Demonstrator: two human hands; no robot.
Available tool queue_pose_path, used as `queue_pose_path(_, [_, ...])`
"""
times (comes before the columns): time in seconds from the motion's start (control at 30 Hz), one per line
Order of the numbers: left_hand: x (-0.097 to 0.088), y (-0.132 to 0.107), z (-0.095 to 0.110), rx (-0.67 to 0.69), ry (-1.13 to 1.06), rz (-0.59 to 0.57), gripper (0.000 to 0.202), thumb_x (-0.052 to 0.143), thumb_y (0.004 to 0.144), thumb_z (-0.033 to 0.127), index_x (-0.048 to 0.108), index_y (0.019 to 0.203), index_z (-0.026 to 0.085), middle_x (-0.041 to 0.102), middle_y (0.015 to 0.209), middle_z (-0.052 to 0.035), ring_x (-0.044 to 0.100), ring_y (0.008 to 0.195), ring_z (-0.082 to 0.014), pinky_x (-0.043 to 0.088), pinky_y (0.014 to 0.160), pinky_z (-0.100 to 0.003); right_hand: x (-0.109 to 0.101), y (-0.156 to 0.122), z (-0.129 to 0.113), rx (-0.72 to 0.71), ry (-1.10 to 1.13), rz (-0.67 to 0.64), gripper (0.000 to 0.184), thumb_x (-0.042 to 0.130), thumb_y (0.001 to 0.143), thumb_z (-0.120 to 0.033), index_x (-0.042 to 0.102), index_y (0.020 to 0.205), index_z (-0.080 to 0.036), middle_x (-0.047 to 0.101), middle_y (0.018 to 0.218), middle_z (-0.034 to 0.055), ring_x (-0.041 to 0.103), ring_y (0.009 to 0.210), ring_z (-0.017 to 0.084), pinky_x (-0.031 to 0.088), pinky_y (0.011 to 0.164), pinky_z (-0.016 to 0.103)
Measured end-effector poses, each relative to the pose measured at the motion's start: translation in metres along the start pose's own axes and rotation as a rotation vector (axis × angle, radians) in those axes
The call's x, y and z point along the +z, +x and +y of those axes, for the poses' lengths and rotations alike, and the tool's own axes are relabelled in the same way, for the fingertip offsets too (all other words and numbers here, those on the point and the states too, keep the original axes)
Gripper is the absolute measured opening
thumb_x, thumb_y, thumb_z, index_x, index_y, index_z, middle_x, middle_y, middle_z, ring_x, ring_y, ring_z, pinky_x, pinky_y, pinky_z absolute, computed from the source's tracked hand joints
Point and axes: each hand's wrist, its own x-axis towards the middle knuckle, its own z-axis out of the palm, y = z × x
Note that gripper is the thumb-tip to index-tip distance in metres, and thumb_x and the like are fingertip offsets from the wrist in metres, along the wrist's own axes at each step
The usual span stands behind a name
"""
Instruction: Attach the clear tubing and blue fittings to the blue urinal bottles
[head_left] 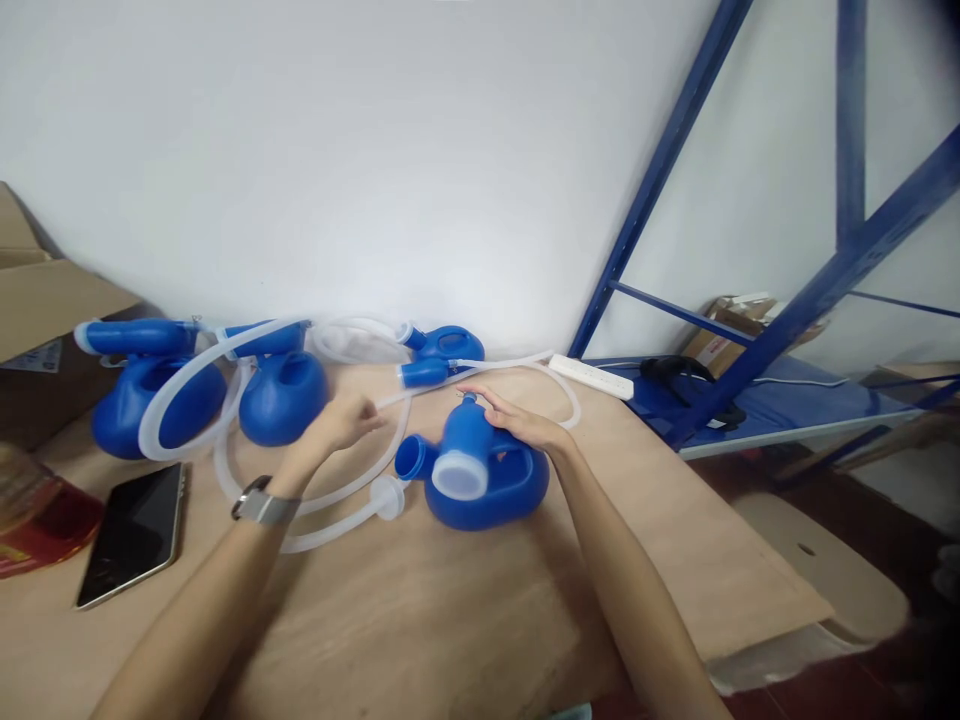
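Observation:
In the head view a blue plastic urinal bottle lies on the wooden table, its open neck pointing left. A blue cylindrical receptacle with a white cap rests on it, tilted toward me. My right hand is closed round the receptacle's far end, with the fingertips by a small metal clip. My left hand, fingers curled, hovers left of the bottle in front of a clear hose; whether anything is in it is hidden. Nearer lies a hose end with a round white lid.
More blue urinal bottles stand behind: two at the left and one at the back. A phone, a jar of red liquid and a cardboard box are leftward. A power strip and blue rack are rightward.

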Motion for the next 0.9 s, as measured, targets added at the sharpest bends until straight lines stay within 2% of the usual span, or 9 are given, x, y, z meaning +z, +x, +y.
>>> queue_pose_path(0.13, [0.025,0.025,-0.010,-0.035,-0.003,-0.021,0.030,0.060,0.087,0.040,0.076,0.089,0.015,0.078,0.086,-0.0127,0.072,0.080,-0.0261,0.051,0.070,-0.030,-0.001,-0.001,0.002,0.051,0.039,-0.069,0.097,0.060,0.087,-0.086,0.030,0.164,-0.036,0.057,0.141,0.0096,0.066,0.109,0.026,0.058,0.098,0.044])
queue_pose_path(0.27, [0.007,0.015,-0.005,-0.018,0.013,0.016,0.039,0.059,0.091,0.044,0.077,0.112,0.015,0.077,0.122,-0.0182,0.070,0.115,-0.0349,0.055,0.094,-0.039,0.001,0.000,0.001,0.065,0.014,-0.204,0.145,0.096,0.061,-0.066,0.004,0.169,-0.036,0.060,0.135,0.0095,0.070,0.108,0.027,0.059,0.099,0.047])
queue_pose_path(0.37, [-0.020,-0.018,0.018,0.174,-0.136,-0.085,0.055,0.044,0.103,0.060,0.072,0.131,0.023,0.073,0.138,-0.0092,0.067,0.127,-0.0289,0.054,0.103,-0.035,0.005,0.000,-0.005,0.086,-0.054,-0.174,0.156,0.104,0.054,-0.047,0.000,0.170,-0.036,0.060,0.138,0.0119,0.072,0.107,0.028,0.063,0.090,0.043])
queue_pose_path(0.47, [-0.029,-0.065,0.055,0.394,-0.179,-0.156,0.063,0.045,0.103,0.066,0.051,0.157,0.034,0.064,0.153,-0.0044,0.064,0.135,-0.0276,0.054,0.107,-0.036,0.009,-0.002,-0.012,0.201,-0.046,-0.130,0.149,0.101,0.063,-0.041,-0.003,0.169,-0.039,0.066,0.127,0.0104,0.074,0.079,0.021,0.064,0.064,0.035])
queue_pose_path(0.57, [-0.010,-0.104,0.096,0.334,0.077,0.176,0.082,0.057,0.093,0.075,0.045,0.161,0.030,0.060,0.155,-0.0134,0.056,0.142,-0.0397,0.056,0.104,-0.050,0.013,-0.003,-0.018,0.227,-0.011,-0.136,0.146,0.099,0.068,-0.035,-0.005,0.170,-0.041,0.069,0.123,0.0080,0.072,0.070,0.017,0.061,0.056,0.029])
queue_pose_path(0.63, [0.007,-0.117,0.118,0.208,0.256,0.277,0.082,0.066,0.090,0.069,0.052,0.156,0.023,0.064,0.145,-0.0209,0.064,0.129,-0.0445,0.060,0.090,-0.051,0.014,-0.003,-0.018,0.214,0.007,-0.126,0.144,0.098,0.070,-0.034,-0.005,0.170,-0.043,0.069,0.125,0.0072,0.073,0.073,0.016,0.059,0.055,0.026])
queue_pose_path(0.73, [0.013,-0.124,0.130,0.130,0.385,0.227,0.055,0.064,0.094,0.049,0.064,0.140,0.019,0.075,0.118,-0.0194,0.074,0.099,-0.0403,0.059,0.074,-0.046,0.016,-0.002,-0.016,0.228,0.003,-0.100,0.139,0.097,0.073,-0.037,-0.002,0.171,-0.043,0.068,0.130,0.0078,0.074,0.074,0.015,0.059,0.056,0.025])
queue_pose_path(0.8, [0.001,-0.127,0.124,0.176,0.356,0.219,0.044,0.064,0.092,0.044,0.070,0.130,0.021,0.077,0.108,-0.0150,0.075,0.090,-0.0370,0.058,0.074,-0.044,0.017,-0.001,-0.015,0.249,-0.011,-0.109,0.136,0.096,0.073,-0.041,0.002,0.171,-0.044,0.066,0.135,0.0082,0.073,0.073,0.014,0.060,0.059,0.026])
queue_pose_path(0.9, [-0.028,-0.129,0.101,0.283,0.197,0.323,0.045,0.069,0.089,0.052,0.070,0.127,0.027,0.078,0.098,-0.0071,0.073,0.079,-0.0300,0.057,0.069,-0.039,0.018,0.000,-0.015,0.259,-0.043,-0.145,0.132,0.094,0.076,-0.046,0.003,0.171,-0.043,0.066,0.137,0.0087,0.074,0.079,0.017,0.063,0.065,0.030])
